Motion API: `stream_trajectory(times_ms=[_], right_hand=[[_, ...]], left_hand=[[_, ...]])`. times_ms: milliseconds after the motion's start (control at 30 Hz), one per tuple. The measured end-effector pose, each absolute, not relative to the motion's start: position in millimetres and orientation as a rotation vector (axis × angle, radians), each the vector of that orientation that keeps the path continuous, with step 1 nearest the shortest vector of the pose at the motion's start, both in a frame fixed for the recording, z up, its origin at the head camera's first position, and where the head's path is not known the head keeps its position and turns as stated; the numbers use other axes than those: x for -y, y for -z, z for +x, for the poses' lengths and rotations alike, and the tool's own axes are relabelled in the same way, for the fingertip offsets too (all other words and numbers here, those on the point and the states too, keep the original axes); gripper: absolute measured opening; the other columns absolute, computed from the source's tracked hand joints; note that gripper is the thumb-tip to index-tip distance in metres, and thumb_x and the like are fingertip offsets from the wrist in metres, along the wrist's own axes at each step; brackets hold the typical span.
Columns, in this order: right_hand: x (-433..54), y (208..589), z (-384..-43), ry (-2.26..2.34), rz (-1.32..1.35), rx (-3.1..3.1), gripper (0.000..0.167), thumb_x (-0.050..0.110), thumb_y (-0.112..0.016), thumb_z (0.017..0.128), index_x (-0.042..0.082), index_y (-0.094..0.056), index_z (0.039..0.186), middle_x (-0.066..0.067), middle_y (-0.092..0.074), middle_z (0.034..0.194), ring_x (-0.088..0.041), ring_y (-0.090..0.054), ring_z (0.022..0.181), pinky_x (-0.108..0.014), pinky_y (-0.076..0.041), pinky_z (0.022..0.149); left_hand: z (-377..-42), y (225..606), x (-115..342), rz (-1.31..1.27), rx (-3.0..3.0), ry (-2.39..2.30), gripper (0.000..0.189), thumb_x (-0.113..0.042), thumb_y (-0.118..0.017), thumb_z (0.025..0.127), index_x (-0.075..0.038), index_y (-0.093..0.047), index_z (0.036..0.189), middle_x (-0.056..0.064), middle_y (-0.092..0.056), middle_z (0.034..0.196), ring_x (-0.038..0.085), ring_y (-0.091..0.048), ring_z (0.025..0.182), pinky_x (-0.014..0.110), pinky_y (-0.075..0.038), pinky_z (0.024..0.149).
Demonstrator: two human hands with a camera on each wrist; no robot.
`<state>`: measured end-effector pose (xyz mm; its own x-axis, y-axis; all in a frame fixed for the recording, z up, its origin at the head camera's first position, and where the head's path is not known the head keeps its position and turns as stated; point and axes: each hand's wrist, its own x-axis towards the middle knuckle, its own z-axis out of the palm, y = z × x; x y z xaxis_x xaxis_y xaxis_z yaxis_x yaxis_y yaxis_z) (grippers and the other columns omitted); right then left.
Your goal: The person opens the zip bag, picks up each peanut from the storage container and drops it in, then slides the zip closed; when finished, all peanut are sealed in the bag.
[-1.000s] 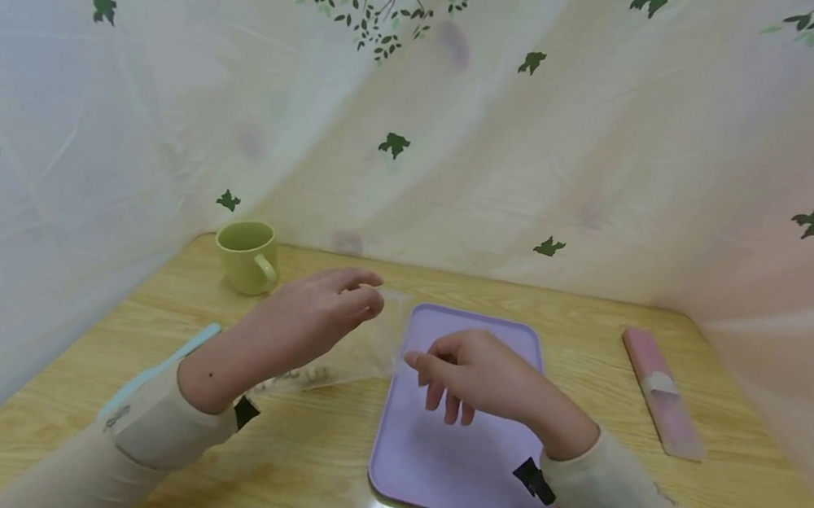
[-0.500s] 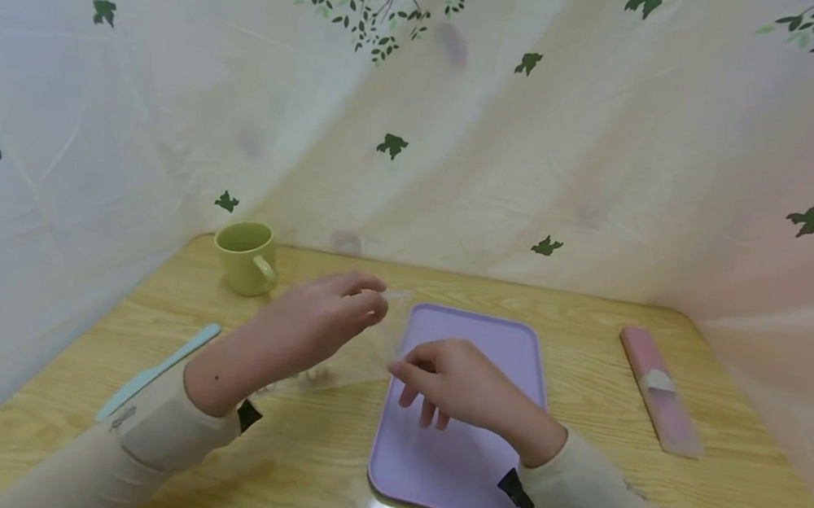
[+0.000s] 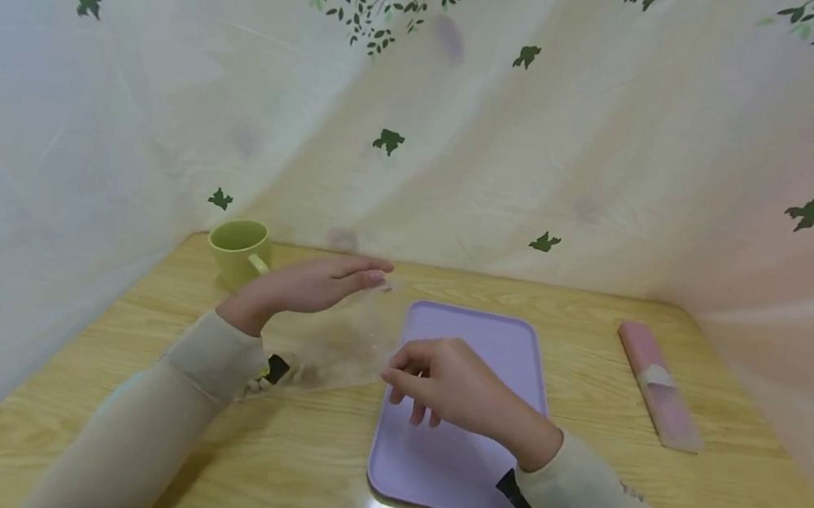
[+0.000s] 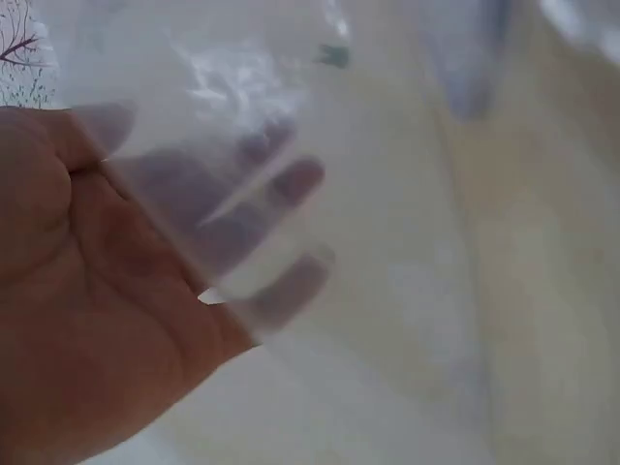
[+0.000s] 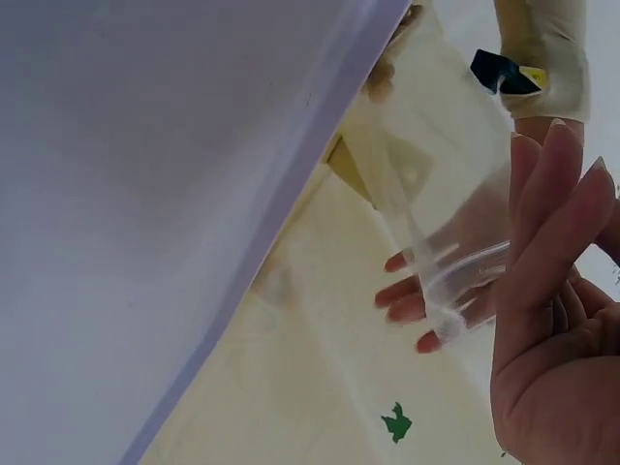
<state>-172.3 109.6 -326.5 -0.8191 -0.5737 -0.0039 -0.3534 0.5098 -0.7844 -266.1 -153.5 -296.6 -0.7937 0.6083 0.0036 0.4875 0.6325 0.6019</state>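
Observation:
A clear plastic bag (image 3: 339,346) hangs between the hands, with small beige-brown pieces (image 3: 303,375) low in it, too blurred to name. My left hand (image 3: 319,282) has its fingers extended at the bag's upper part. In the left wrist view the fingertips (image 4: 300,179) show through the plastic; whether they are inside the bag or behind it I cannot tell. My right hand (image 3: 449,385) pinches the bag's right edge between thumb and forefinger, above the left side of a purple tray (image 3: 453,463). In the right wrist view, the plastic (image 5: 465,281) reaches those fingers.
A green mug (image 3: 236,254) stands at the back left of the wooden table (image 3: 312,474). A pink case with a white band (image 3: 653,376) lies to the right of the tray. A light-blue utensil is mostly hidden under the left sleeve (image 3: 149,409).
My left hand has straightened its fingers and turned, its wrist rising and its forearm swinging right over the light-blue utensil. The right hand has shifted slightly left and now pinches the bag's edge.

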Motion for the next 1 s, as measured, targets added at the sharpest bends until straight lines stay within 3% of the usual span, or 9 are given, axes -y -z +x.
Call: stream_trajectory(times_ms=[200,367,533,667,833,1000], right_hand=[[-119,316,-175,1.206,-0.758,-2.547,0.015,0.035,-0.068,0.106,0.022,-0.075,0.101,0.0,-0.08,0.089,-0.032,-0.076,0.067,-0.048,-0.063,0.057],[-130,305,-180,1.307,-0.674,-2.549,0.019,0.039,-0.07,0.105,0.021,-0.073,0.105,0.0,-0.078,0.093,-0.031,-0.076,0.07,-0.041,-0.063,0.059],[-142,296,-180,1.418,-0.647,-2.607,0.018,0.038,-0.07,0.105,0.021,-0.072,0.111,-0.003,-0.078,0.098,-0.026,-0.072,0.066,-0.039,-0.061,0.057],[-148,290,-179,1.486,-0.676,-2.664,0.015,0.035,-0.07,0.106,0.022,-0.072,0.11,-0.004,-0.078,0.1,-0.025,-0.07,0.062,-0.038,-0.06,0.056],[-153,286,-177,1.573,-0.732,-2.717,0.013,0.035,-0.069,0.106,0.023,-0.073,0.109,-0.001,-0.078,0.101,-0.024,-0.067,0.059,-0.035,-0.057,0.056],[-156,284,-176,1.691,-0.817,-2.739,0.013,0.026,-0.07,0.106,0.014,-0.072,0.11,0.003,-0.076,0.095,-0.022,-0.065,0.058,-0.034,-0.056,0.054]], left_hand=[[-277,289,167,0.946,-2.564,-1.148,0.044,-0.044,-0.048,0.114,-0.018,-0.056,0.149,0.005,-0.062,0.145,0.026,-0.059,0.137,0.055,-0.047,0.121],[-270,276,184,0.96,-2.52,-1.461,0.025,-0.03,-0.056,0.113,-0.009,-0.062,0.127,0.007,-0.067,0.122,0.021,-0.065,0.123,0.037,-0.051,0.116],[-253,260,199,0.975,-2.554,-1.536,0.026,-0.028,-0.054,0.114,-0.008,-0.063,0.128,-0.002,-0.069,0.12,0.016,-0.069,0.121,0.021,-0.052,0.11],[-242,250,204,1.051,-2.59,-1.589,0.025,-0.025,-0.054,0.114,-0.008,-0.067,0.128,-0.005,-0.075,0.11,0.013,-0.074,0.109,0.02,-0.056,0.105],[-226,239,201,1.144,-2.579,-1.698,0.02,-0.019,-0.054,0.113,-0.008,-0.068,0.122,0.002,-0.076,0.093,0.018,-0.078,0.092,0.025,-0.063,0.096],[-211,233,198,1.089,-2.639,-1.768,0.016,-0.02,-0.057,0.112,-0.011,-0.068,0.119,0.002,-0.074,0.093,0.021,-0.08,0.082,0.025,-0.063,0.091]])
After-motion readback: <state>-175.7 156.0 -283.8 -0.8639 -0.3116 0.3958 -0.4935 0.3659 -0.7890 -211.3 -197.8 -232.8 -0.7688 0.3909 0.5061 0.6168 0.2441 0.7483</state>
